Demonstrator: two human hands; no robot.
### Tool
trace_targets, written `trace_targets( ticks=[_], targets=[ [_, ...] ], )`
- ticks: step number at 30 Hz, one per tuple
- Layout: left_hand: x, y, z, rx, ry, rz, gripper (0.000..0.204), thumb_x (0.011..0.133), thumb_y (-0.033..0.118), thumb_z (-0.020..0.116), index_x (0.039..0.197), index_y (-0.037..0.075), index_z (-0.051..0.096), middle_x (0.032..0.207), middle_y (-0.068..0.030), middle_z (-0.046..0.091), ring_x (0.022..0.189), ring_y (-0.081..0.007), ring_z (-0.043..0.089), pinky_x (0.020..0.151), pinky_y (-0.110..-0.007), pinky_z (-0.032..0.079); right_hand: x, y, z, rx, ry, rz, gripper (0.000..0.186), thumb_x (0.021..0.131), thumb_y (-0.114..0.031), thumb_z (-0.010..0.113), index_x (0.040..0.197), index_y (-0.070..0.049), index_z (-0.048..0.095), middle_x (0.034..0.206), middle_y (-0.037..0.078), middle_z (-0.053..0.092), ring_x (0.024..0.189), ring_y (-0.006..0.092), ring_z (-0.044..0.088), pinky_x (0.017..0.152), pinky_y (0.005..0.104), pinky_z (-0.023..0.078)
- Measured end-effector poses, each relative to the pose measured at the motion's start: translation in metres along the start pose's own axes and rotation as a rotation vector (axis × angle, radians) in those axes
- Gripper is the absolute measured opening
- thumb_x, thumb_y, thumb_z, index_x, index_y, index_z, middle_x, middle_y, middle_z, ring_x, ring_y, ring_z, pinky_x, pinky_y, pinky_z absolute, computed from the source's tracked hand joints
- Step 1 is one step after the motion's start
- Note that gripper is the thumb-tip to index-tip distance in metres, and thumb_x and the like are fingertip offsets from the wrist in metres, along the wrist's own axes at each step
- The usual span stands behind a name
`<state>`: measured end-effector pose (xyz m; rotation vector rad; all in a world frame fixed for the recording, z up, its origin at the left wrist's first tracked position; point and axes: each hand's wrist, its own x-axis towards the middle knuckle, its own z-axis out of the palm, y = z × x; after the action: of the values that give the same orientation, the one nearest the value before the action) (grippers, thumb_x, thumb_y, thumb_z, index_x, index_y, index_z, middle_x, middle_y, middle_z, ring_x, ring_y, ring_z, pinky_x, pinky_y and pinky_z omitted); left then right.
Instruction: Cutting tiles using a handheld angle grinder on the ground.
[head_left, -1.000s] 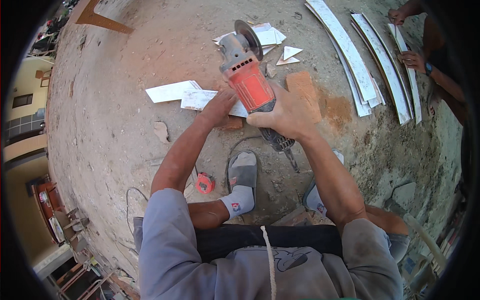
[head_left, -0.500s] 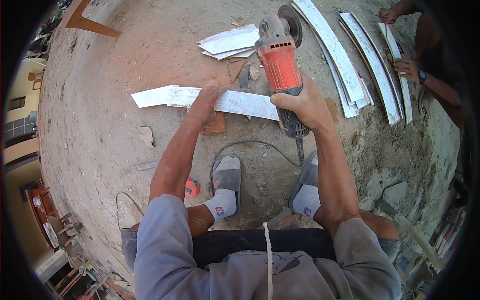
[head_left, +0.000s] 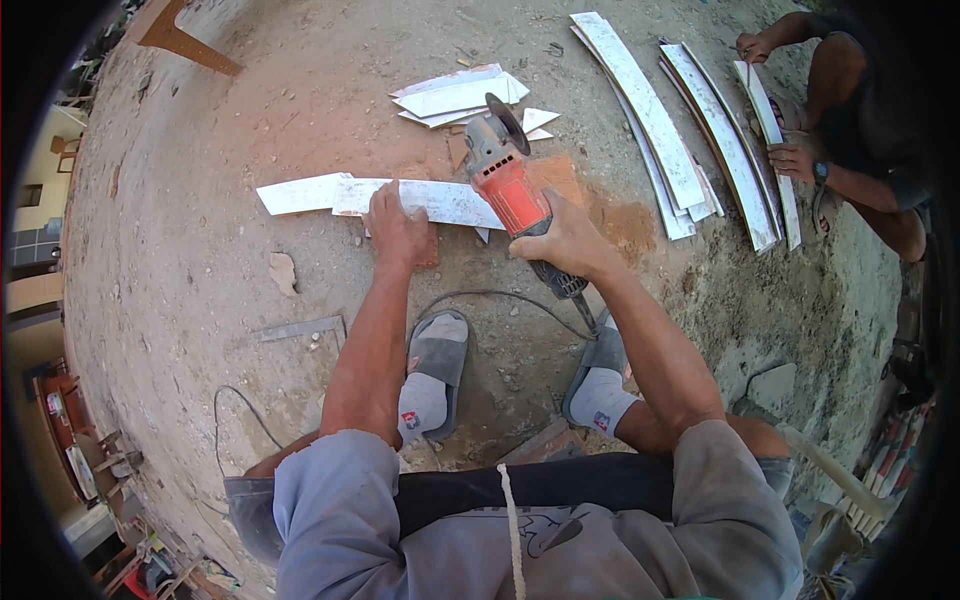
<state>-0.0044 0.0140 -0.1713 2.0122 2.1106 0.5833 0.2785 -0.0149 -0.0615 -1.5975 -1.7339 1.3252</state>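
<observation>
My right hand (head_left: 568, 240) is closed around the body of a red and black angle grinder (head_left: 514, 194). Its dark disc (head_left: 508, 122) points up and away from me. The grinder crosses in front of the right end of a long white strip (head_left: 450, 202), hiding that end; touching or apart, I cannot tell. Fingers of my left hand (head_left: 398, 225) bend over the strip's middle and grip it. Beneath it at the left lies another white piece (head_left: 292, 195), its end cut at a slant. A reddish brick (head_left: 430, 248) shows under the strip, partly covered by my hand.
Cut white pieces (head_left: 460, 97) lie piled beyond the grinder. Long white strips (head_left: 645, 125) are stacked at the right, where another person's hand (head_left: 792, 162) holds a narrow strip (head_left: 768, 130). A black cord (head_left: 480, 293) runs past my feet. A metal square (head_left: 298, 328) lies at left.
The grinder in my right hand has moved left and slightly down, over the strip. My left hand still holds the strip, its fingers now more bent. The red round object near my left foot is no longer visible.
</observation>
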Motion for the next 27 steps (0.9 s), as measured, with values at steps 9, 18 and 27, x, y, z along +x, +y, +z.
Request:
trace_targets(
  ticks=[9,18,27],
  targets=[
    [-0.026,-0.031,0.005,-0.13,0.004,-0.518,0.064,0.078,0.033,0.071,0.126,-0.006,0.054,0.125,-0.0257,0.058,0.118,-0.0402,0.054,0.101,-0.049,0.042,0.03,-0.055,-0.023,-0.106,-0.148,-0.061,0.065,0.056,-0.033,0.075,0.106,0.006,0.057,0.094,0.021,0.064,0.088,0.0313,0.063,0.079,0.0371,0.049],
    [0.048,-0.094,-0.16,0.332,-0.529,-0.042,0.053,0.079,0.028,0.073,0.124,0.003,0.06,0.126,-0.0199,0.061,0.118,-0.0331,0.057,0.1,-0.041,0.045,0.028,-0.062,0.033,0.182,-0.042,-0.1,0.07,0.059,-0.036,0.076,0.111,0.006,0.056,0.1,0.022,0.064,0.093,0.0326,0.063,0.086,0.0374,0.047],
    [0.07,-0.114,-0.173,0.464,-0.355,0.369,0.082,0.07,0.027,0.083,0.14,0.01,0.042,0.142,-0.0121,0.045,0.133,-0.0324,0.041,0.11,-0.047,0.036,0.025,-0.063,0.031,0.073,-0.01,0.015,0.077,0.059,-0.036,0.075,0.12,0.005,0.053,0.11,0.025,0.062,0.102,0.0345,0.062,0.091,0.038,0.046]
  ],
)
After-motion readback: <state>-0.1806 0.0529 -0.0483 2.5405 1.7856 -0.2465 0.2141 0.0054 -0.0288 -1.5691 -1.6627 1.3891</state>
